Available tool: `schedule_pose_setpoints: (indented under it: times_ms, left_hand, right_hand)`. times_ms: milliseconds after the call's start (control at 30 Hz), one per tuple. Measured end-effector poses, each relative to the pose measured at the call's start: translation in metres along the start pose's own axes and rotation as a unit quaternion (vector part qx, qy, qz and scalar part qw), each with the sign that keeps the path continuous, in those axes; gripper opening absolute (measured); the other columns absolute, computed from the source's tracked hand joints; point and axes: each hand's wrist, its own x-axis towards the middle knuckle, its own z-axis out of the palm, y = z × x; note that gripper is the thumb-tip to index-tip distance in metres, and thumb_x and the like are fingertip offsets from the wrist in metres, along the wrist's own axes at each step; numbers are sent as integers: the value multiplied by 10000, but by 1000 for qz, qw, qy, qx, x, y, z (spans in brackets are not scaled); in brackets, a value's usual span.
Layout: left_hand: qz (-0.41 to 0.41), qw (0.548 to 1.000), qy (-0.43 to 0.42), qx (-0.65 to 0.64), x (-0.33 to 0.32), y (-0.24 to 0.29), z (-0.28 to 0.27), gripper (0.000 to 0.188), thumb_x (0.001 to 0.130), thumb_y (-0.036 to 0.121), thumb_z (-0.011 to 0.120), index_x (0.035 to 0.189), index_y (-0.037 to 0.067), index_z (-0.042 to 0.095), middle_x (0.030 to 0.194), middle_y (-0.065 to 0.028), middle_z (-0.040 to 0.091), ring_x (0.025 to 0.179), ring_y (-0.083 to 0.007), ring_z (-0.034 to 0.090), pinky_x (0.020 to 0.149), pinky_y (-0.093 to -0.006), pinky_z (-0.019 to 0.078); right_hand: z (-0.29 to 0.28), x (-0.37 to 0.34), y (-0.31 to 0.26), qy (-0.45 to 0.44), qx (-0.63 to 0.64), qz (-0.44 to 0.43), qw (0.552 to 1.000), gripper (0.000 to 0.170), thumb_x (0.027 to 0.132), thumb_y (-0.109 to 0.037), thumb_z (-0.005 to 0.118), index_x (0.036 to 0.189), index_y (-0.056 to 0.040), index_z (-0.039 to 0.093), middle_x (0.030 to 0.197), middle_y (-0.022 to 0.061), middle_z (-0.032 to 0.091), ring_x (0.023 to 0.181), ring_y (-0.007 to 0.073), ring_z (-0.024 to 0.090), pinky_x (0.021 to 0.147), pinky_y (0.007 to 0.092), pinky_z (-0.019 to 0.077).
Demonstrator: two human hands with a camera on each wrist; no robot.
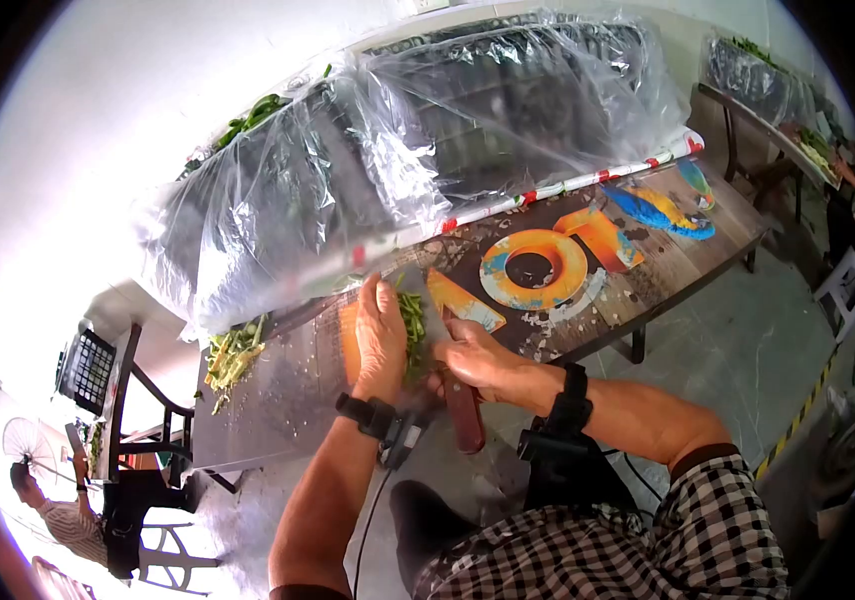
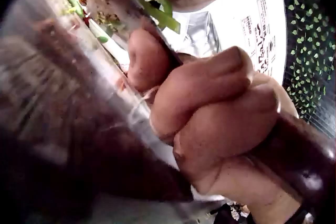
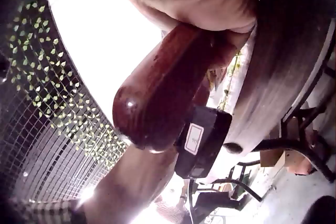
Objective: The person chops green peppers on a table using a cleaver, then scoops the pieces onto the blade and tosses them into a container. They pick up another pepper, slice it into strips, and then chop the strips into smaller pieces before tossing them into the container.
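Observation:
My right hand grips the reddish-brown wooden handle of a broad-bladed kitchen knife. The handle's rounded end points back toward my body. On the blade, green vegetable strips lie between my two hands. My left hand is beside these strips, its fingers extended away from me. In the left wrist view, curled right fingers wrap the handle, and small flecks stick to the blade. Part of the left hand shows there above the green strips. The right wrist view shows the handle up close.
Cut greens are piled at the table's left end, with small bits scattered around. Clear plastic sheeting covers dark crates along the back. The tabletop carries a colourful print. Other people work at tables to the left and right.

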Motion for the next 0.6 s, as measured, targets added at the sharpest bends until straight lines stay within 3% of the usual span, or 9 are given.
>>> schedule_pose_setpoints:
  times_ms: [100,133,233,267,367,400,500,533,600]
  left_hand:
    - [-37,999,-31,13,9,11,-1,568,1042,409,397,1394,-35,446,1303,-268,566,1230,-374,529,1044,-398,398]
    - [-2,998,-46,44,15,4,-2,607,1046,448,374,1418,-27,441,1341,-257,549,1255,-353,517,1056,-383,386]
    - [-39,988,-90,-121,19,3,-7,626,1050,464,354,1430,-25,442,1374,-240,538,1287,-325,501,1070,-372,375]
    - [-1,989,-66,-136,23,-8,-4,638,1051,474,345,1427,-30,450,1387,-222,537,1304,-294,490,1084,-364,362]
    - [-46,980,-69,-180,12,23,-22,645,1046,482,359,1427,-32,447,1399,-220,527,1309,-289,486,1108,-365,337]
    - [-34,984,-57,-167,16,23,-25,629,1046,460,388,1428,-37,444,1367,-207,547,1246,-262,530,1044,-355,418]
    - [-29,981,-51,-186,3,35,-47,565,1047,383,428,1393,-61,469,1324,-185,573,1143,-233,591,927,-335,502]
    - [-115,964,-40,-238,-7,58,-54,476,1037,295,465,1351,-59,512,1237,-155,623,1016,-192,633,832,-311,537]
    - [-71,981,-82,-162,-10,39,-71,470,1027,282,482,1356,-51,514,1279,-131,607,1151,-189,569,983,-330,443]
  right_hand:
    - [11,-11,-15,66,29,28,997,262,945,-104,481,1189,-10,481,816,107,628,609,162,628,527,321,539]
    - [9,-11,-18,53,25,28,998,244,944,-102,484,1171,-14,483,809,107,632,605,161,627,523,319,540]
    - [-3,-15,-24,30,16,32,999,200,942,-100,496,1127,-25,492,783,104,641,589,156,626,510,311,543]
    - [-5,-16,-26,33,16,37,999,191,941,-101,502,1118,-28,496,773,102,643,583,154,625,506,307,543]
    - [-12,-20,-27,27,0,32,999,180,941,-112,527,1102,-35,506,746,94,643,571,146,623,493,291,534]
    - [-15,-21,-26,23,-8,28,999,179,940,-117,537,1098,-37,509,738,91,643,568,144,622,488,285,529]
    - [-23,-32,-30,19,-8,32,999,181,939,-137,562,1083,-37,515,739,93,641,563,144,619,489,287,520]
    - [-28,-35,-28,19,-5,27,999,178,939,-139,566,1078,-37,520,736,94,638,563,146,618,488,288,515]
    - [-37,-39,-25,15,3,19,1000,173,938,-141,573,1068,-36,530,731,94,632,563,151,615,484,289,505]
